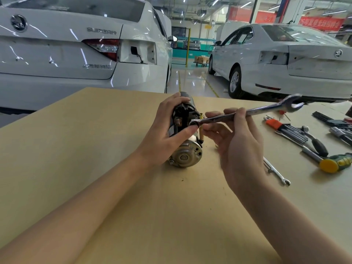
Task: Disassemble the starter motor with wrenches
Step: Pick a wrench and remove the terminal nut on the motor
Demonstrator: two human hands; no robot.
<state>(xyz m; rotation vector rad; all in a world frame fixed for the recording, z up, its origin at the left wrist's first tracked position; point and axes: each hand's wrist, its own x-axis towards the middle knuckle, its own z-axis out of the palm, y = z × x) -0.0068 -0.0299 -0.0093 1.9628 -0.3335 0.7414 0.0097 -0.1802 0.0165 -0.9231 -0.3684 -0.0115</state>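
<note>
A left hand point(163, 128) grips a starter motor point(185, 149) that lies on a tan table point(95, 149). The right hand point(238, 145) holds a long shiny wrench point(247, 112), and its ring end sits on a nut on the motor. More tools point(304, 138) lie on the right. Two white cars point(76, 44) stand behind the table.

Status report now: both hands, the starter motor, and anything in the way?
Left hand grips starter motor on table. Right hand holds wrench, ring end on a motor terminal. Nothing blocking; spare tools lie right.
</note>
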